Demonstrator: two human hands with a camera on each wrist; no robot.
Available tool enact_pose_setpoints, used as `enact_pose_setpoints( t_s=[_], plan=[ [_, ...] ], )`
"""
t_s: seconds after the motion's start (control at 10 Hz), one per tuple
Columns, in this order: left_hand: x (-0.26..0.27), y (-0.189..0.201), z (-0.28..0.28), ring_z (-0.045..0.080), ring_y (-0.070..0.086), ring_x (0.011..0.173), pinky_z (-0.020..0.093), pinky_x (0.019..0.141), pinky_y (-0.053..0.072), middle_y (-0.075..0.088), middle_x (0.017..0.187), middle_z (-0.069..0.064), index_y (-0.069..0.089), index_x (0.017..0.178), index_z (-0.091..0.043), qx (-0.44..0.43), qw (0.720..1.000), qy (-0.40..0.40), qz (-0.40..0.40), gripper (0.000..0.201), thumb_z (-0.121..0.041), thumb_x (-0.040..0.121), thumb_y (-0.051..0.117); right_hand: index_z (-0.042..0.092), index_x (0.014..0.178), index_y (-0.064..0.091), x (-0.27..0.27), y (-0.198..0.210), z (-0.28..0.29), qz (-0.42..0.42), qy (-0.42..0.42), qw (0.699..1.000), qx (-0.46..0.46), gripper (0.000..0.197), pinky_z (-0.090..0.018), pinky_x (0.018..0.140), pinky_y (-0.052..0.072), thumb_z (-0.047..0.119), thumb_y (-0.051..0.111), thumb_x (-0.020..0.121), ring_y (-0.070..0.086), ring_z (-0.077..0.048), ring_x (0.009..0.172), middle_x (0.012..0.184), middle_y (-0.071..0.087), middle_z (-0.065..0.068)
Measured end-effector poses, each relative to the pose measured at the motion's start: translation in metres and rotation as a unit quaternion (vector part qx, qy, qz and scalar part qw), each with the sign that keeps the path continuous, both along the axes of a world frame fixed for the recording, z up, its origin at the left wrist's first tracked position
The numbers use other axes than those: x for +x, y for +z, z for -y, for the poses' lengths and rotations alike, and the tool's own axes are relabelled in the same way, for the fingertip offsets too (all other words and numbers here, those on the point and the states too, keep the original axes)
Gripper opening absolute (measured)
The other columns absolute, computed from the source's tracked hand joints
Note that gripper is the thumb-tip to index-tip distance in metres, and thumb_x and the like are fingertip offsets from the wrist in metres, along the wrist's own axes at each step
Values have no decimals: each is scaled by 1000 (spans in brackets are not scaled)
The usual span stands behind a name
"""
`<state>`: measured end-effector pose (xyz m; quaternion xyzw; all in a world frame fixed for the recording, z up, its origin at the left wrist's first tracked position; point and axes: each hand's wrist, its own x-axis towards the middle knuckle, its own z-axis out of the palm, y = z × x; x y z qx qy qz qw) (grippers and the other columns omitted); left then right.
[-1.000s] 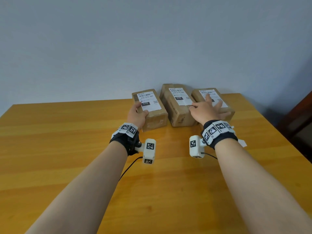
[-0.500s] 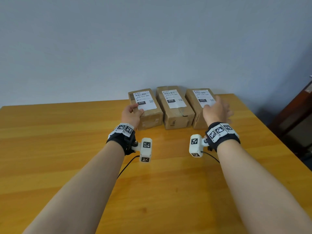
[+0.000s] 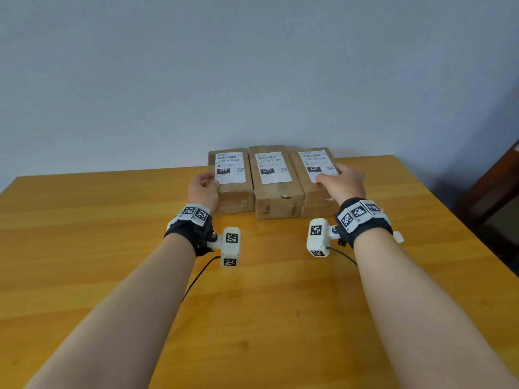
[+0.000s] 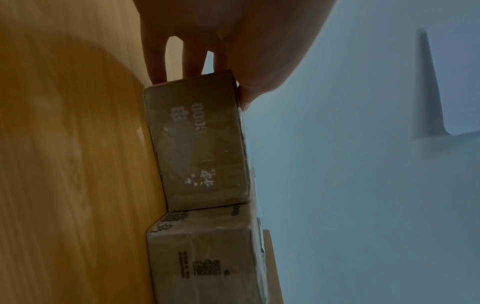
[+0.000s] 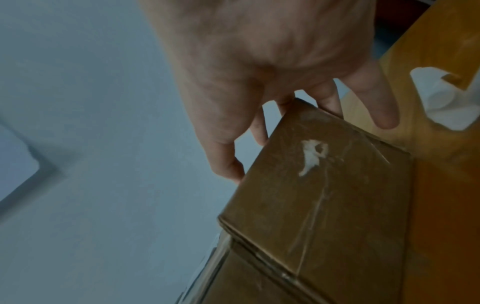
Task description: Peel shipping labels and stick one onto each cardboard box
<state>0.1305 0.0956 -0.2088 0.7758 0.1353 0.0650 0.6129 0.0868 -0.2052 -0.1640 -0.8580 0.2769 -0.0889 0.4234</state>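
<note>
Three cardboard boxes stand side by side at the table's far edge, each with a white shipping label on top. My left hand grips the left box at its near left corner, thumb on top beside the left label, fingers down the side. The middle box carries the middle label. My right hand holds the right box, thumb on the right label. The wrist views show the left box, the left hand, the right box and the right hand.
The wooden table stretches wide in front of the boxes. A plain wall stands right behind them. Dark furniture is off the table's right edge. A crumpled white scrap shows at the right of the right wrist view.
The boxes stood askew; now they sit square in a tight row nearer the wall. My right hand shifted from the middle box to the right box's near right corner.
</note>
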Motion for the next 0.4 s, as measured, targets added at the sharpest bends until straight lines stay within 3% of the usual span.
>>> enact_pose_setpoints(
  t_s=[0.1, 0.2, 0.3, 0.4],
  plan=[
    [-6, 2, -21, 25, 69, 110, 47, 99, 60, 68, 132, 6, 62, 136, -19, -10, 1000, 28, -6, 31, -16, 106, 60, 34, 137, 56, -4, 2, -18, -16, 22, 1000, -7, 60, -33, 71, 60, 41, 76, 81, 60, -27, 103, 137, 39, -5],
    [-13, 5, -42, 27, 69, 113, 48, 101, 59, 69, 130, 9, 66, 133, -20, -19, 999, 47, -15, 29, -17, 105, 61, 31, 141, 48, -9, 6, -36, -37, 54, 998, -23, 65, -24, 55, 38, 42, 76, 84, 56, -24, 99, 138, 40, -6],
    [-16, 9, -58, 25, 67, 111, 39, 99, 58, 70, 132, 10, 69, 131, -15, -15, 998, 51, -25, 27, -13, 105, 60, 26, 144, 42, -7, 10, -54, -71, 71, 994, -32, 69, -31, 70, 45, 42, 75, 85, 58, -30, 107, 141, 39, -10],
    [-20, 24, -69, 22, 60, 103, 31, 88, 50, 69, 124, 7, 71, 126, -15, 28, 997, 38, -65, 26, -9, 104, 60, 21, 154, 30, -7, 25, -67, -120, 72, 988, -57, 81, -44, 94, 49, 43, 73, 89, 51, -40, 129, 152, 32, -17]
  ],
)
